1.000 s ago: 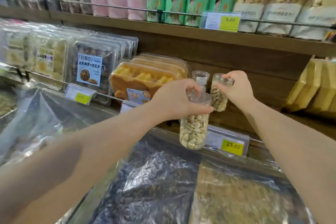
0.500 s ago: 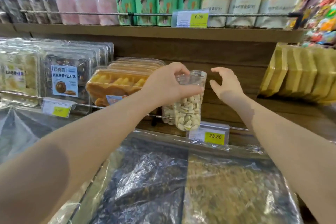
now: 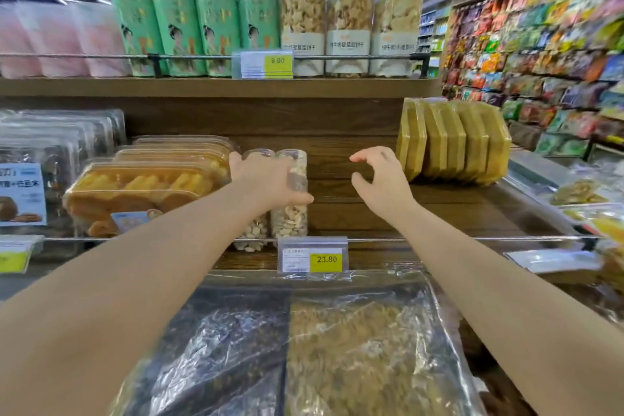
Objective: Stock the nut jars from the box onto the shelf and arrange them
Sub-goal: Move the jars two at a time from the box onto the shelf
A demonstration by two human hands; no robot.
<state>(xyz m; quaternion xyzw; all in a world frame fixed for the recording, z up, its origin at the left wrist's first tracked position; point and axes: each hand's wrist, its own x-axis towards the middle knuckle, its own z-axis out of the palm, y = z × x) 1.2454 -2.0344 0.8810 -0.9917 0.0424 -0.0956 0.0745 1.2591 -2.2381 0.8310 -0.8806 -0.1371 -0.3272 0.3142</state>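
Head camera: we see our left hand (image 3: 266, 179) wrapped around the upper part of a clear nut jar (image 3: 291, 223), which stands upright on the wooden shelf (image 3: 388, 213) just behind the metal rail (image 3: 439, 239). A second nut jar (image 3: 251, 233) stands just beside it on the left, partly hidden by our wrist. Our right hand (image 3: 383, 184) hovers over bare shelf to the right, holding nothing, fingers spread and loosely bent. The two hands are apart. A price tag (image 3: 312, 258) reading 23.80 hangs on the rail below the jars. Trays of orange pastries (image 3: 141, 186) sit at left, yellowish-green packs (image 3: 452, 142) at right.
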